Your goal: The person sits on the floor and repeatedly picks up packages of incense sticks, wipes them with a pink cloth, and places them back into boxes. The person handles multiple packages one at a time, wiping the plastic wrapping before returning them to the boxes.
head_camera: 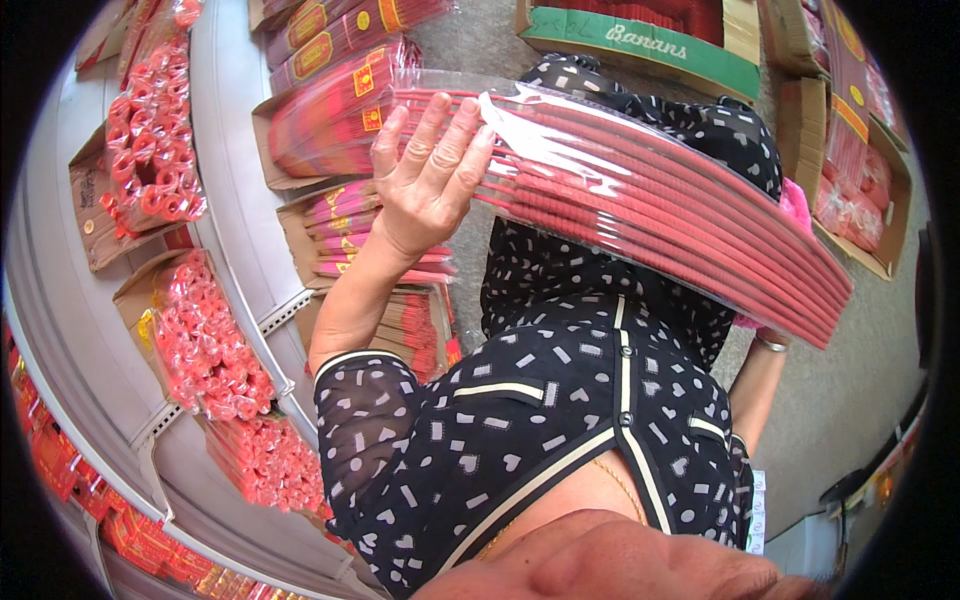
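Observation:
Across my lap and dark patterned clothes lies a long clear plastic pack of thick red incense sticks (660,202), tilted down towards the right. My left hand (435,165) holds its thin-stick end, fingers laid over the plastic and the thumb hidden. Behind the pack's thick end my right hand is hidden; only the forearm and a wrist with a metal bracelet (770,344) show. Bright pink cloth (796,204) peeks out on both sides of the pack near that wrist, and whether the right hand grips it or the pack cannot be told.
Metal shelves (247,255) on the left bear cardboard boxes of wrapped red rolls (214,345) and incense bundles (322,127). A green-edged banana carton (637,45) stands on the floor ahead. More open cartons (859,247) with red packs are at the right.

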A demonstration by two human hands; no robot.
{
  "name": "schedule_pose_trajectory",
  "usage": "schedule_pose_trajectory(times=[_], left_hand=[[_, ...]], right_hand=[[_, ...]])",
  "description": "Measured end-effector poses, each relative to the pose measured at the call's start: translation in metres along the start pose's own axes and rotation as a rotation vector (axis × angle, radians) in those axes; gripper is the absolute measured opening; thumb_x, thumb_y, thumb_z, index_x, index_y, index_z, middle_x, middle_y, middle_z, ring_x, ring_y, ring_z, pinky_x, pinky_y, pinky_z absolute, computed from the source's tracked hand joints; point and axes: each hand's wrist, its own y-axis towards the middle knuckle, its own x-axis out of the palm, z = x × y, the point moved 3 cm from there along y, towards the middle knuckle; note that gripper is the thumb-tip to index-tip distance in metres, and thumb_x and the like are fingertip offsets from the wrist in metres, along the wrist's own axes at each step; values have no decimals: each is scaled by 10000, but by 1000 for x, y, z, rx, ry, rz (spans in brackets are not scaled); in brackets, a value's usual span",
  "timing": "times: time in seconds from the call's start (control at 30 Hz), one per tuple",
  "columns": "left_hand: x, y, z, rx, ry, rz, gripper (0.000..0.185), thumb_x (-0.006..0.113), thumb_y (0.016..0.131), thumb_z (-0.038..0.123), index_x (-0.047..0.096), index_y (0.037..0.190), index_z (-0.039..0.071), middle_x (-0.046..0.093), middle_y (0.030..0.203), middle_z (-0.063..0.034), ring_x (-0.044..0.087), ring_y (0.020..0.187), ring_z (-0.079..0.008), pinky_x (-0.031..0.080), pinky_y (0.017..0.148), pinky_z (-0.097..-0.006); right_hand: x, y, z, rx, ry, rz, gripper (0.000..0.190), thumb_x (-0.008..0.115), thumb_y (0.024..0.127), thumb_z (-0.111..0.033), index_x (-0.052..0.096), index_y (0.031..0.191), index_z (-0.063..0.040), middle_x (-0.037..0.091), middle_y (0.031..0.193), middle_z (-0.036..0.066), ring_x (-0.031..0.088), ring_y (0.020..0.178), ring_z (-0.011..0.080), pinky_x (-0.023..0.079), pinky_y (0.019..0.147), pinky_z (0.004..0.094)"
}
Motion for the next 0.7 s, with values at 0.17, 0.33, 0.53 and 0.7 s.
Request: schedule_pose_trajectory(times=[0.17,0.33,0.53,0.7], left_hand=[[-44,24,7,84,125,68,162,607,874,191,651,1028,167,638,1233,-39,535,1241,-256,278,1050,-513],[-68,35,8,136,212,149,187,613,873,199,615,1060,185,634,1232,-19,539,1230,-247,267,1054,-526],[-73,36,10,140,191,111,195,593,886,165,604,1081,166,609,1258,-67,522,1242,-282,287,1040,-555],[-48,84,13,75,29,-177,450,569,851,130,542,1300,143,570,1281,-163,543,1196,-336,384,984,-540]], right_hand=[[-7,1,0,16,8,-6,511,538,937,-352,432,1350,-70,536,1274,109,555,1104,229,494,926,376],[-15,2,-2,9,17,-9,508,533,940,-354,431,1351,-72,536,1272,105,555,1102,226,495,926,376],[-30,9,-10,-14,44,16,506,526,944,-357,429,1351,-74,536,1270,101,556,1100,222,496,927,377],[-30,25,-32,-79,102,33,503,520,947,-360,427,1352,-76,537,1268,97,556,1099,219,497,927,377]])
